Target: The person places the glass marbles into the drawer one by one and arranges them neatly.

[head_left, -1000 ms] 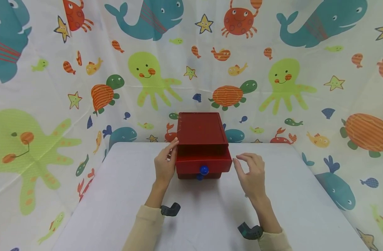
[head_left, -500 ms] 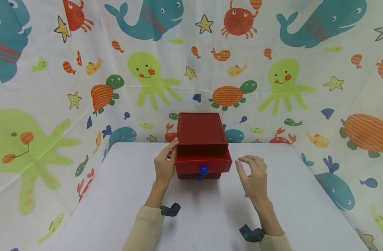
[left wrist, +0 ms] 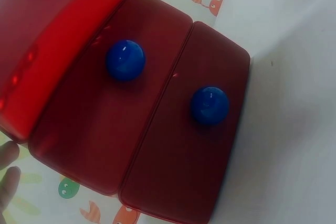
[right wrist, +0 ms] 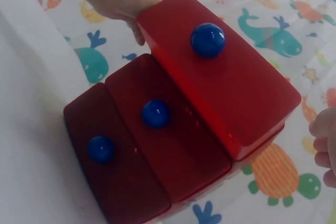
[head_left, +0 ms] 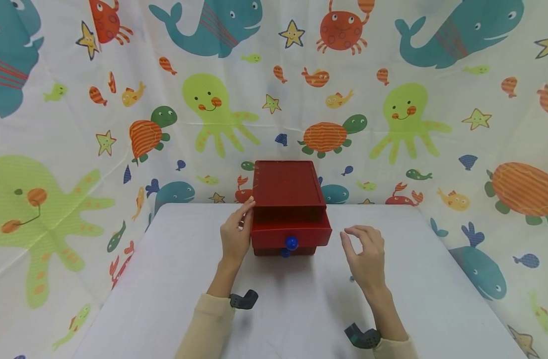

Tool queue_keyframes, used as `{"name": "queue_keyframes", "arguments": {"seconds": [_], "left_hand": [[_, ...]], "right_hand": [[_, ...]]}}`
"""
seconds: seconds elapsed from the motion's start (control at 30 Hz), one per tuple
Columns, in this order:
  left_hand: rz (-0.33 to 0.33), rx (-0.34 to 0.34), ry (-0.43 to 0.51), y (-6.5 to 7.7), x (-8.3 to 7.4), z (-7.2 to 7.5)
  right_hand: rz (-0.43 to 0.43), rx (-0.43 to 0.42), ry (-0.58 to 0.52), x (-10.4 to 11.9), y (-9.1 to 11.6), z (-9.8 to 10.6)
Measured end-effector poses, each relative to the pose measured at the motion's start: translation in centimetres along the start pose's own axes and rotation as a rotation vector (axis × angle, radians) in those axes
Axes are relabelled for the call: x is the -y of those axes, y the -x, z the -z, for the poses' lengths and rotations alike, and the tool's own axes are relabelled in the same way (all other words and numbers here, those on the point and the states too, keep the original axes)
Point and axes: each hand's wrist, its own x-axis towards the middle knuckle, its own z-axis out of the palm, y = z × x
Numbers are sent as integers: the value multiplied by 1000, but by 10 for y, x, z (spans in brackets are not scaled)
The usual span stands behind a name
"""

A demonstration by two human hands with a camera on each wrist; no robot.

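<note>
A small dark red drawer cabinet [head_left: 285, 182] stands at the far middle of the table. Its top drawer [right wrist: 236, 72] is pulled out, with a round blue knob [head_left: 292, 243] on the front. Below it, the middle drawer [left wrist: 110, 93] and bottom drawer [left wrist: 181, 129] sit flush, each with its own blue knob. My left hand [head_left: 235, 238] rests its fingers against the cabinet's left side. To the right of the pulled-out drawer, my right hand [head_left: 366, 257] hovers with thumb and fingers loosely bent, apart from the drawer and holding nothing.
The white table [head_left: 180, 304] reaches back to a cloth [head_left: 274, 139] printed with sea animals, which hangs behind and on both sides. Dark wrist cameras [head_left: 244, 300] are strapped on both wrists.
My right hand has drawn away from the drawer's right edge, to the right and slightly toward me. The left hand and the cabinet have stayed in place, the top drawer pulled out throughout.
</note>
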Motion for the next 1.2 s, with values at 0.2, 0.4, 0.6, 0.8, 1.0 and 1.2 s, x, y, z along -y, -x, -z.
{"name": "queue_keyframes", "arguments": {"seconds": [0.2, 0.4, 0.6, 0.8, 1.0, 1.2], "left_hand": [[-17, -12, 4, 0, 0, -1], [-10, -4, 12, 0, -1, 0], [-6, 6, 1, -1, -3, 1], [-3, 3, -11, -1, -5, 2], [6, 7, -12, -1, -5, 2], [8, 3, -9, -1, -5, 1]], "right_hand": [[-1, -4, 2, -4, 3, 1], [-18, 0, 6, -8, 7, 2], [-26, 6, 12, -13, 12, 3], [-19, -1, 14, -20, 16, 3], [-33, 5, 26, -26, 21, 4], [-62, 19, 36, -31, 24, 5]]}}
